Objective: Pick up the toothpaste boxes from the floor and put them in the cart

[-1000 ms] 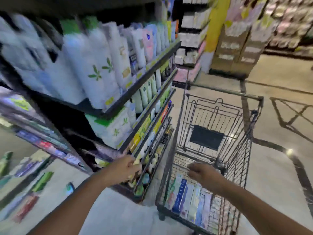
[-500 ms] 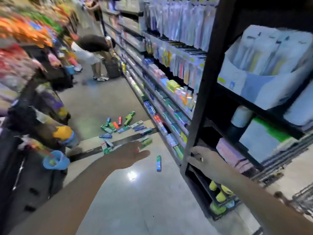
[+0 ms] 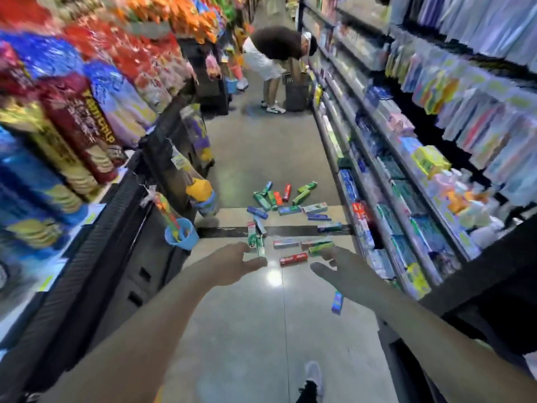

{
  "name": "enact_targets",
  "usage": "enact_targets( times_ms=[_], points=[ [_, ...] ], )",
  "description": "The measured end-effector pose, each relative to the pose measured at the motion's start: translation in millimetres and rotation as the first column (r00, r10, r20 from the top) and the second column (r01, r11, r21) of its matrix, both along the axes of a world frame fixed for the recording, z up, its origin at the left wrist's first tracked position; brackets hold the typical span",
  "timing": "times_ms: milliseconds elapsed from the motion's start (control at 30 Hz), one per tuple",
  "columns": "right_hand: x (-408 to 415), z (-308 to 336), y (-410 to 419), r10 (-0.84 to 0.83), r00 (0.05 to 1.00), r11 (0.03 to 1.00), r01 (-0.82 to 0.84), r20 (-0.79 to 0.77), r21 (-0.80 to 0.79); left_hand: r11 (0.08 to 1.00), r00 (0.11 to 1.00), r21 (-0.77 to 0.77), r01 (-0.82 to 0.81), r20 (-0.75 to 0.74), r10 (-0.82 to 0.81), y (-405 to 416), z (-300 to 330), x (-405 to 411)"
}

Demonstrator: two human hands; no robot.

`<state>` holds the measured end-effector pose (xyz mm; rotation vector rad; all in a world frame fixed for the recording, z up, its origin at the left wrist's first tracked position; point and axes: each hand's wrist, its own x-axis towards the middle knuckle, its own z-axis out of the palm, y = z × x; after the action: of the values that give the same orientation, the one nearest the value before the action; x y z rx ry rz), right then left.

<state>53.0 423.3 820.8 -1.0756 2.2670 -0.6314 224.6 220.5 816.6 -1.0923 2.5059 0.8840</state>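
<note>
Toothpaste boxes (image 3: 286, 212) flat on floor (image 3: 261, 330), long axes every way; fingers of left hand (image 3: 232, 264) and right hand (image 3: 341, 267) loose, empty.

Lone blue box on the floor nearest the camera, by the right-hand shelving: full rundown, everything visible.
The blue toothpaste box is a slim, oblong carton, apparently cardboard, blue with a green patch near its far end; the print is too blurred to read. It lies flat on the polished floor, lengthwise roughly along the aisle, apart from the main scatter. Nothing touches it; the right forearm passes just above in view.
</note>
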Motion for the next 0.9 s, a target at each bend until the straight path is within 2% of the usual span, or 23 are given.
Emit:
enact_targets(
  times_ms=[67, 233, 533, 633, 900],
  points=[
    [-27.2, -1.9, -26.5, -0.012, 0.999, 1.0, 0.011, 0.046, 0.021, 1.0, 1.0, 0.003, -0.014, 0.007, 0.014, -18.7, -1.1, -28.2],
    [-107.1, -11.9, -90.2, 0.047, 0.998, 0.997, -0.049, 0.039, 0.056, 0.998, 0.998, 0.023, -0.052, 0.048, 0.051, -73.8, 5.6, -92.9],
    [-200.0, -38.8, -213.1, 0.148, 0.989, 0.979, -0.148, 0.011, 0.143, 0.993, 0.996, 0.08, -0.092, 0.008, 0.091, -179.6, -6.4, -167.0],
    [-224.3, -52.1, -259.3, 0.136, 0.991, 0.977, -0.136, 0.012, 0.166, 0.989, 0.996, 0.119, -0.089, -0.006, 0.091, -228.7, -20.5, -194.7],
    [-287.3, -93.9, -386.0, 0.022, 1.0, 0.971, -0.025, 0.015, 0.239, 0.978, 0.993, 0.207, -0.023, 0.118, -0.002, -379.4, -77.5, -279.9]
  ],
)
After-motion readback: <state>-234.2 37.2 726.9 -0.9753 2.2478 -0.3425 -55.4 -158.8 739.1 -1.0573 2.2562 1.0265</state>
